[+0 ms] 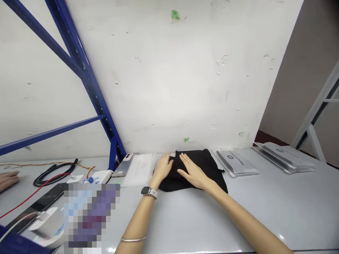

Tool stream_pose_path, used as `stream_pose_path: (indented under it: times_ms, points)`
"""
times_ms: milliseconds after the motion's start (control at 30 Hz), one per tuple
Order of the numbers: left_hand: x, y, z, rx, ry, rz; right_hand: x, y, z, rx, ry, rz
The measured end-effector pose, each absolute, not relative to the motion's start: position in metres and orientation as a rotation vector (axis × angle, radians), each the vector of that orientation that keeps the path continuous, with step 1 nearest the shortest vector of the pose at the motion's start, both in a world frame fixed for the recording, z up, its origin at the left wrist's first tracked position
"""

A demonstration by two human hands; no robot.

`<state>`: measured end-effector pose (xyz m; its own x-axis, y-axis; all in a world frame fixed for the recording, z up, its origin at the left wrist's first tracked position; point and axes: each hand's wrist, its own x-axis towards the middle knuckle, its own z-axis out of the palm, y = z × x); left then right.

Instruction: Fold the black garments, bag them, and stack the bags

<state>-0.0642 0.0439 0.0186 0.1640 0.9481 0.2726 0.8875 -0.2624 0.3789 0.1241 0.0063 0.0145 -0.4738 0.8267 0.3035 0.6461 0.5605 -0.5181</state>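
A black cloth item (209, 164) lies spread on the grey table in front of the white wall. My left hand (162, 167) rests at its left edge, fingers pointing away from me; a watch and a bangle are on that arm. Flat on the middle of the cloth is my right hand (192, 171), its fingers stretched out and slightly apart. Neither hand grasps anything. Both hands hide part of the cloth. Close by on the left is a white translucent packet (139, 170).
Printed packets (237, 163) lie right of the cloth, with a further stack (287, 157) at far right. Left are a phone (124, 165), chargers, cables (43, 178) and a blurred patch. Another person's hand (9, 180) shows at the far left. A blue metal frame (90, 77) stands behind.
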Motion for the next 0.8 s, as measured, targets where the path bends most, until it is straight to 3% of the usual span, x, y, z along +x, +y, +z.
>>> stream_pose_path:
  times_ms: [133,267,467,800]
  points:
    - [-0.104,0.041,0.027,2.011,2.307,0.659,0.106,0.012,0.012,-1.168,-2.437,0.406]
    - [-0.123,0.036,0.025,1.827,2.454,0.450,0.094,0.018,-0.003,-1.243,-2.533,0.359]
    - [-0.133,0.035,0.024,1.783,2.457,0.397,0.089,0.017,-0.005,-1.296,-2.503,0.342]
    - [-0.089,0.034,0.023,2.123,2.018,0.826,0.080,0.025,-0.018,-1.401,-2.353,0.278]
